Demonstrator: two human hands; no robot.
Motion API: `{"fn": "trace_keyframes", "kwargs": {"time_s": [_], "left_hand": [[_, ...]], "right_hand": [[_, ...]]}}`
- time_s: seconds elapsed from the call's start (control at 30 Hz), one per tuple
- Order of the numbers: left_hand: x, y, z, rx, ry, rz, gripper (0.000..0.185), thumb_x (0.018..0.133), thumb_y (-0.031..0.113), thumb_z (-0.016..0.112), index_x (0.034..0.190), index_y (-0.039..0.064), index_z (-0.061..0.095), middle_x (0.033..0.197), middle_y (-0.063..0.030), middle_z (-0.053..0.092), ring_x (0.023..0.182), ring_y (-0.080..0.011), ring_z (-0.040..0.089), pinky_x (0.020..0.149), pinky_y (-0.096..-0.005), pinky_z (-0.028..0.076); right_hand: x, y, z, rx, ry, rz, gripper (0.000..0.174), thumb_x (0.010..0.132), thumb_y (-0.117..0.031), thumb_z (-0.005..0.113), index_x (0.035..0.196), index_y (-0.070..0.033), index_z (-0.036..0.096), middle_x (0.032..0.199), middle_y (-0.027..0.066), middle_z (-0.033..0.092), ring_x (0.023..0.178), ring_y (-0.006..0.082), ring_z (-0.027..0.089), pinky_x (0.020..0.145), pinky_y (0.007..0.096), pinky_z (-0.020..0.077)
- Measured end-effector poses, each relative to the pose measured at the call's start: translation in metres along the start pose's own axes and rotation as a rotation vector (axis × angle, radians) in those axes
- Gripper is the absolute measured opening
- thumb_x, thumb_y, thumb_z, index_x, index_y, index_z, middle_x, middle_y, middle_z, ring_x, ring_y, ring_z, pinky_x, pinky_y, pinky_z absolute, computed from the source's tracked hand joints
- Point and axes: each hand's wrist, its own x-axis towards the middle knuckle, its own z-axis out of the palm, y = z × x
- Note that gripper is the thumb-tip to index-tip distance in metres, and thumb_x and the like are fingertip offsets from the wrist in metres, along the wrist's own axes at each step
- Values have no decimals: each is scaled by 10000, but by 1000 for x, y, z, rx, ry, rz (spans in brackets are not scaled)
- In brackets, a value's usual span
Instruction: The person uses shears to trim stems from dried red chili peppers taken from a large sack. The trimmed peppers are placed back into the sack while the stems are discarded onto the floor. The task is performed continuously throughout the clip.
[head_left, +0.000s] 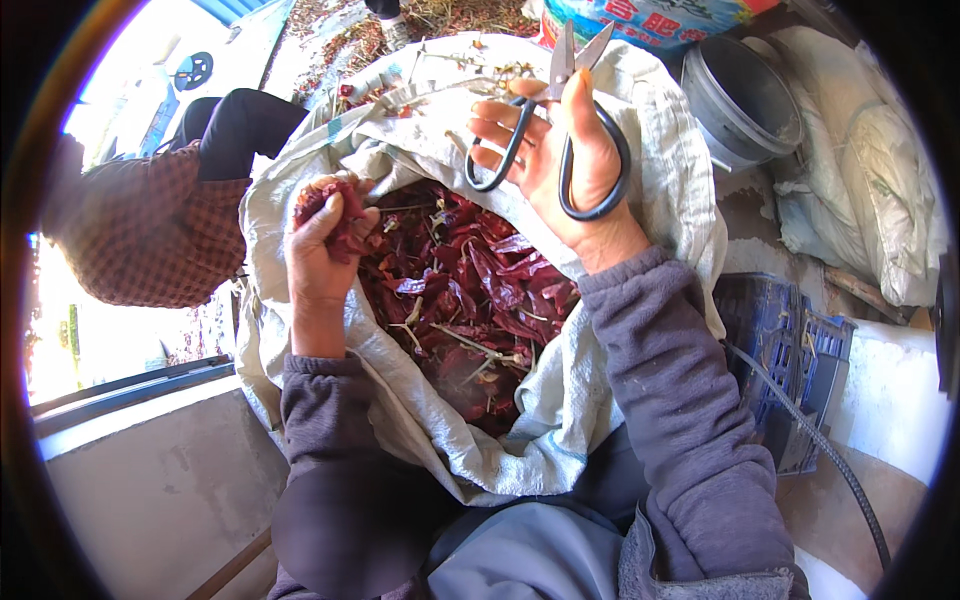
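A white woven sack (495, 472) with its rim rolled down stands before me, holding many dried red chillies (480, 285), some with pale stems. Over the left part of its rim, my left hand (326, 232) grips a bunch of crumpled dried chillies (341, 214). Scissors with black-coated loop handles (619, 169) rest in my right hand (562, 165), above the sack's far right side. One loop hangs around the base of my thumb; the fingers pass by the other loop. Their blades point away from me and are spread apart.
A person in a checked garment (165, 225) sits at the left. Behind the sack, stems and chilli scraps (330, 45) litter the ground. A printed bag (645, 22), a grey bucket (742, 97), pale sacks (855, 165) and a blue plastic crate (772, 337) stand on the right, with a dark cable (817, 442) nearby.
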Motion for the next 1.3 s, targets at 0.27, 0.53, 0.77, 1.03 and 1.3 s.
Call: {"fn": "trace_keyframes", "kwargs": {"time_s": [0.27, 0.53, 0.77, 1.03, 1.3], "left_hand": [[3, -5, 2, 871, 24, 64, 269, 806, 4, 724, 1068, 55, 689, 842, -7, 649, 704, -75, 581, 639, -234, 488], [-4, -15, 11, 1692, -86, 158, 363, 767, 204, 813, 1086, 56, 725, 921, -162, 728, 839, -292, 703, 810, -376, 540], [5, -15, 4, 1233, -82, 27, 236, 881, 147, 755, 1101, 69, 723, 878, -96, 712, 819, -149, 669, 785, -321, 531], [9, -29, 0, 1759, -313, 223, 305, 802, 75, 680, 1099, 137, 715, 989, -149, 679, 954, -376, 656, 842, -440, 522], [12, -23, 10, 1527, 14, 194, 171, 879, 129, 724, 1044, 88, 722, 859, -66, 691, 750, -152, 644, 718, -305, 507]], "right_hand": [[0, 0, -1, -87, 111, 2, 563, 907, -617, 664, 1153, -117, 585, 1069, 214, 712, 862, 256, 707, 796, 408, 569], [-4, 2, 5, -155, 79, 64, 550, 915, -593, 674, 1135, -97, 581, 997, 156, 710, 798, 184, 692, 752, 346, 570], [-12, 12, 14, -549, -20, -61, 502, 912, -530, 723, 975, -53, 581, 871, 67, 652, 703, 127, 637, 619, 268, 523], [-11, 17, 15, -575, -46, -66, 467, 926, -486, 725, 975, -49, 568, 803, 53, 614, 666, 125, 626, 595, 260, 504], [-11, 21, 13, -822, -9, -121, 380, 921, -352, 753, 981, -21, 577, 794, 86, 645, 642, 195, 646, 602, 306, 517]]}}
